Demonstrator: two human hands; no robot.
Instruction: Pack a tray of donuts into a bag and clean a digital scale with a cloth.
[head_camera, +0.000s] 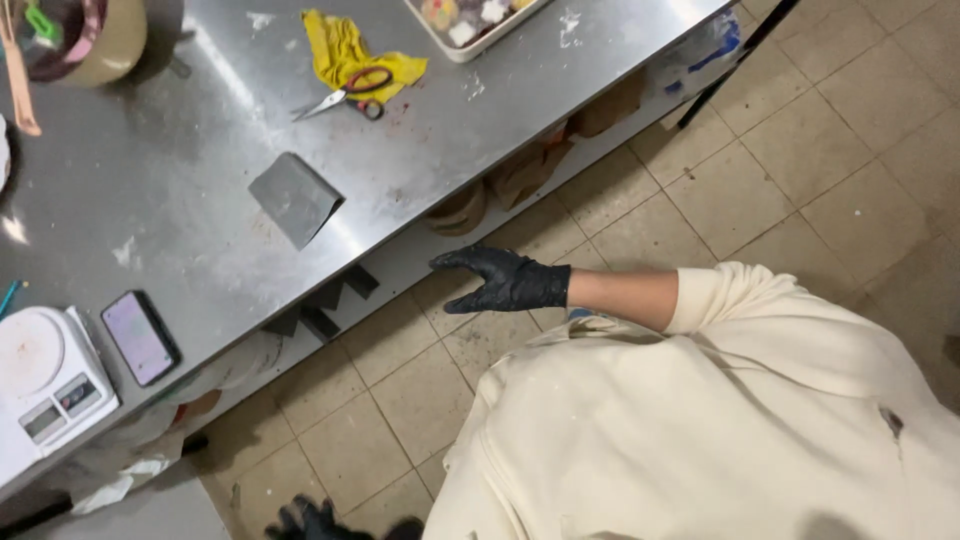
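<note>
Black glove on right hand (505, 280); beyond the fingertips, grey steel table (180, 200), yellow cloth (345, 50), red-handled scissors (350, 92); cream sleeve (740, 300) behind.

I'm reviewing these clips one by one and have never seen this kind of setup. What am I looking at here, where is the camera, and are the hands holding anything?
There is one picture, taken by a camera worn on a person's head and looking down. No machine is involved: the person in the cream top works with their own hands, in black gloves. One gloved hand reaches out, open and empty, beside the edge of the steel table, over the tiled floor. Which hand it is I cannot tell. Another glove shows at the bottom edge, mostly cut off. On the table lie a metal scraper, scissors on a yellow cloth, a phone, a white scale and a tray at the top. Nothing is held.
</note>
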